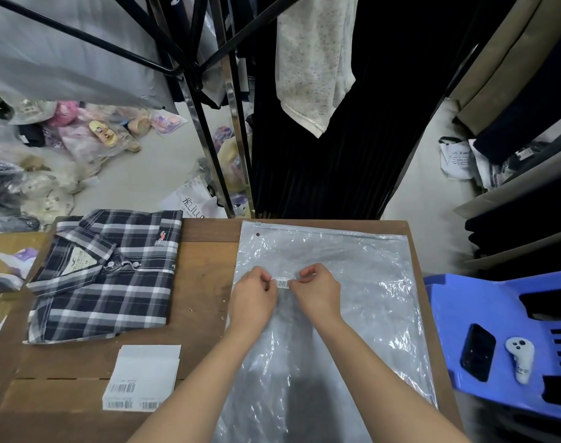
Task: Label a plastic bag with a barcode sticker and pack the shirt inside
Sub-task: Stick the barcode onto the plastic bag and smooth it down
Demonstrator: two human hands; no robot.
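step now: sticking the barcode sticker [282, 282] onto the plastic bag [330, 302]; this looks like the first half of the job; the shirt is not packed yet

left hand [253, 298]: its fingers are pinched together on the left end of the sticker; the hand sits low over the bag

right hand [319, 292]: its fingers are pinched together on the right end of the sticker; the two hands hold it flat between them, near the middle of the bag

sticker: small, white, with thin black bars; I cannot tell if it is fully stuck down or just touching the bag

bag: clear, thin and crinkly, shiny where light hits it; it lies flat on the right side of the bench [202, 282]; its zip strip runs along the far edge and looks closed

shirt [106, 276]: dark blue and white checks, soft cloth, folded into a neat square with the collar showing; it lies on the left side of the bench, apart from the bag

sticker sheets [143, 377]: a small white stack with barcodes along the near edge; it lies on the bench just in front of the shirt

bench: brown wood, flat, with plank lines

next move, my guess: press the sticker down smooth so no bubbles stay; then open the zip edge and slide the folded shirt in flat; the thin bag may wrinkle or slip, so one hand should hold it
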